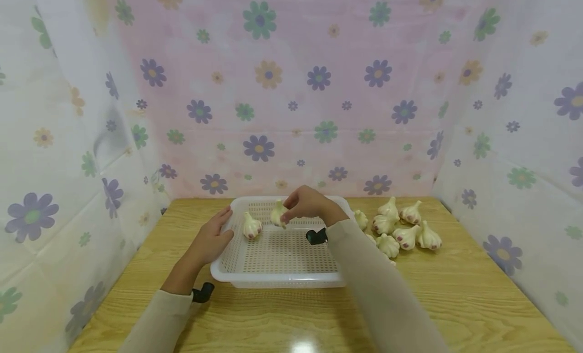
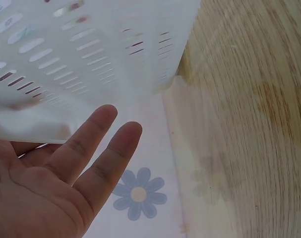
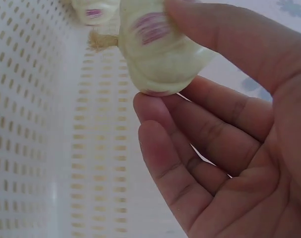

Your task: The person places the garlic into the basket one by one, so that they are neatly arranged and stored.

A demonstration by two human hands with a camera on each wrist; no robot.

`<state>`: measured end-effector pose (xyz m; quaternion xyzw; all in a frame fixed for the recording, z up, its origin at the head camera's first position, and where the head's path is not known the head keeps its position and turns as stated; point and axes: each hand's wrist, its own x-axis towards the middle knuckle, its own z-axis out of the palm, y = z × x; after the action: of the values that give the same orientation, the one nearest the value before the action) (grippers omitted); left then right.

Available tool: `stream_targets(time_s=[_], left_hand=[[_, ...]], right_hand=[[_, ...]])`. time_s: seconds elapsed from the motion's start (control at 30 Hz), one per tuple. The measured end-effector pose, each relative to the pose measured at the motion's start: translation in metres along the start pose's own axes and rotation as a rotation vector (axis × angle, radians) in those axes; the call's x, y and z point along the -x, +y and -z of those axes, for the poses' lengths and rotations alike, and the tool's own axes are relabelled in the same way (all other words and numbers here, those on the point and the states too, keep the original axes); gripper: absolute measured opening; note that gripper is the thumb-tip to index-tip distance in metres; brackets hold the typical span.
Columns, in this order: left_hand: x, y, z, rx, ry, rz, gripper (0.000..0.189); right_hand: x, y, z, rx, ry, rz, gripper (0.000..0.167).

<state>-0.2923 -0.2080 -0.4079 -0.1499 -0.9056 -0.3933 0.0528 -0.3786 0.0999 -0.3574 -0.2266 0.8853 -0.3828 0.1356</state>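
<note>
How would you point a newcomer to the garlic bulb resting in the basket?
On the wooden table sits a white perforated basket. Inside, towards its left side near the left hand, lies one garlic bulb. Unlike the held bulb, pinched in the right hand, and the loose bulbs outside to the right, it rests in the basket untouched.

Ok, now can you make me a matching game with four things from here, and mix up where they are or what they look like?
Things:
1. left hand
2. right hand
3. basket
4. garlic pile

Clues:
A. on the wooden table, to the basket's right
B. white, with lots of little holes
C. at the basket's left rim
D. pinching a garlic bulb

Pairs: 1-C, 2-D, 3-B, 4-A
</note>
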Motion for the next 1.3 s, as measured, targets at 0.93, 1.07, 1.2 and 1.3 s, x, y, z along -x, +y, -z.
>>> stream_targets(time_s=[0.93, 1.07, 1.2, 1.3], left_hand=[[-0.001, -0.002, 0.0, -0.023, -0.008, -0.009, 0.066], [-0.001, -0.003, 0.0, -0.025, -0.008, -0.007, 0.066], [-0.001, -0.002, 0.001, -0.029, -0.003, -0.014, 0.066], [-0.001, -0.001, 0.001, -0.032, -0.001, -0.018, 0.065]], right_hand=[[-0.016, 0.008, -0.031, -0.02, 0.016, -0.119, 0.039], [-0.016, 0.008, -0.032, 0.002, 0.02, -0.131, 0.038], [-0.016, 0.008, -0.033, 0.017, 0.017, -0.142, 0.036], [-0.016, 0.008, -0.033, 0.023, 0.019, -0.145, 0.033]])
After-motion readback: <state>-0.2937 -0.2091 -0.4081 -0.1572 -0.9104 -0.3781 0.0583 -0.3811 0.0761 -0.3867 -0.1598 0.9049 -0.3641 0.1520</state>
